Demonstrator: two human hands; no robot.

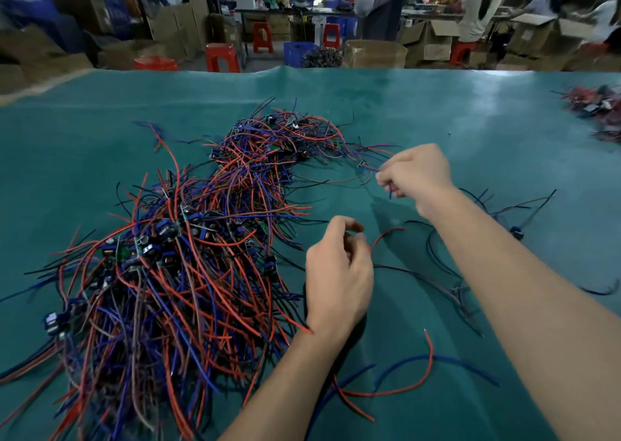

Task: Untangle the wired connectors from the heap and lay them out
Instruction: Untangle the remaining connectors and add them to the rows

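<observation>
A big heap (188,259) of tangled red, blue and black wires with small blue connectors and green boards covers the left and middle of the teal table (470,111). My right hand (415,175) is raised to the right of the heap's far end and pinches a thin blue wire (389,193) that runs back to the heap. My left hand (337,272) hovers beside the heap's right edge with curled fingers, and a red wire (383,237) curves out from its fingertips. Whether the fingers really pinch it is blurred.
Loose red and blue wires (403,373) lie near the front edge between my forearms. Black wires with a blue connector (515,232) lie under and beyond my right arm. A second pile of wired parts (598,104) sits at the far right. Stools, boxes and people stand behind the table.
</observation>
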